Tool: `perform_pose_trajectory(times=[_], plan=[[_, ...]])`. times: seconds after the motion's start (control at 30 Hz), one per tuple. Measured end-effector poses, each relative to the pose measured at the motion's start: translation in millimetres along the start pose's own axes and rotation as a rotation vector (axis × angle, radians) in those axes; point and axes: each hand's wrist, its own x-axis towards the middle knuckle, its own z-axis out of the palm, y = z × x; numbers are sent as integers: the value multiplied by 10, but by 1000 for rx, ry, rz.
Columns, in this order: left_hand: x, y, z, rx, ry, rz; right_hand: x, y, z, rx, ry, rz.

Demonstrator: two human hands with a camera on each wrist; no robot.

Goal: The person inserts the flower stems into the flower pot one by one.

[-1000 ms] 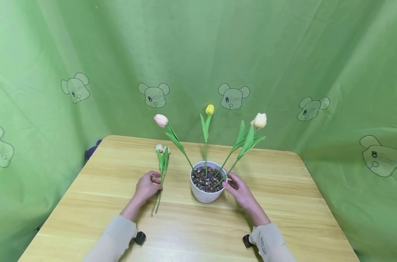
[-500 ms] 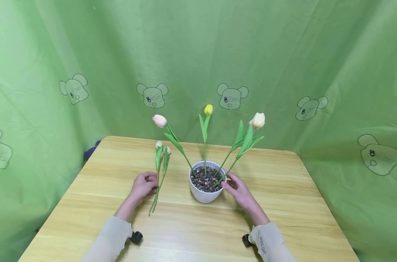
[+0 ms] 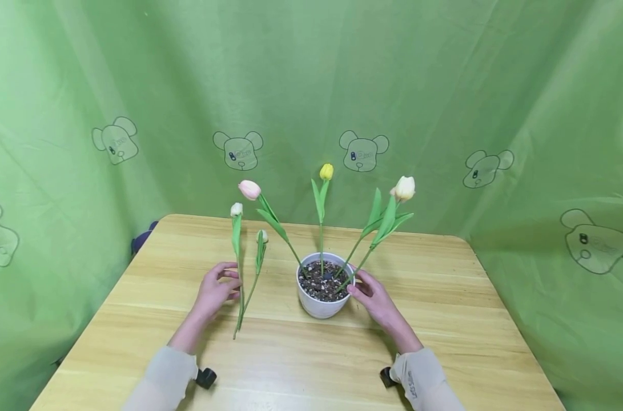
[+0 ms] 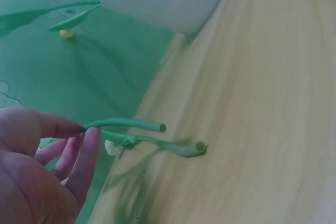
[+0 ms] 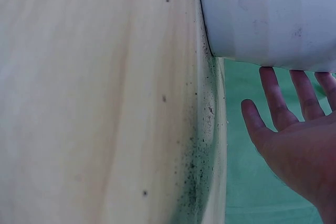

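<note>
My left hand [image 3: 213, 292] pinches the stem of a white tulip [image 3: 236, 228] between thumb and fingertips, its bloom raised toward the back. In the left wrist view, the bare end of the held stem [image 4: 136, 124] points past the fingers. A second white tulip [image 3: 260, 257] lies on the table just right of it, the stems overlapping near their lower ends. My right hand [image 3: 377, 302] rests against the right side of a white flowerpot [image 3: 321, 310]. The right wrist view shows its fingers [image 5: 273, 95] fairly straight, tips touching the pot wall.
Dark soil [image 3: 318, 289] fills the pot. From it rise a pink tulip [image 3: 250, 189] leaning left, a yellow tulip [image 3: 326, 172] upright, and a cream tulip [image 3: 405, 188] leaning right beside another stem. Green curtains stand behind the wooden table [image 3: 445, 319].
My left hand has moved left and parted one white tulip from the other, its bloom now higher and farther left. The right hand stays at the pot.
</note>
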Motion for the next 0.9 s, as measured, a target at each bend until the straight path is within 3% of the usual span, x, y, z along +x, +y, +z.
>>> perform_pose_trajectory(times=[0.3,0.57,0.9], plan=[[-117,160,-39,-43,50,92,-13,-27,9,-20,-4,-3],[-221,403,-77,-77,99,214,-26,-32,8,-7,-3,-5],[-352,590,2,-132,145,342,-15,-20,12,3,-1,2]])
